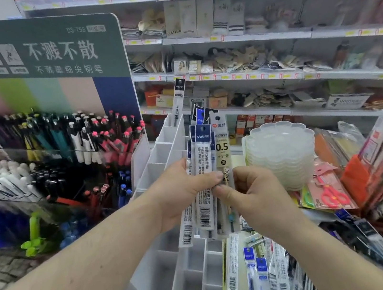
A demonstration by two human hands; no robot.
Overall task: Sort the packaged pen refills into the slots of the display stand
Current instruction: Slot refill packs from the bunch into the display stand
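Open slots of the white display stand [179, 267] lie below and left of the left hand [182, 191]. Pen rack [65, 149] blocks further left. Stacked clear trays [284, 152] stand just right of the right hand [255, 190]; loose refill packs [268, 273] lie below it.

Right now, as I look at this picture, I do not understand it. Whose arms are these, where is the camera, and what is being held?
There is no machine here. A person wears one camera on the head, looking forward and down, so you see that person's own arms in a stationery shop. The left hand grips a fanned bundle of packaged pen refills. The right hand pinches one beige refill pack marked 0.5 at the bundle's right edge. Below stands the white display stand; most visible slots look empty, and one refill stands in a far slot. More refill packs lie loose on the right. On the left is a pen display.
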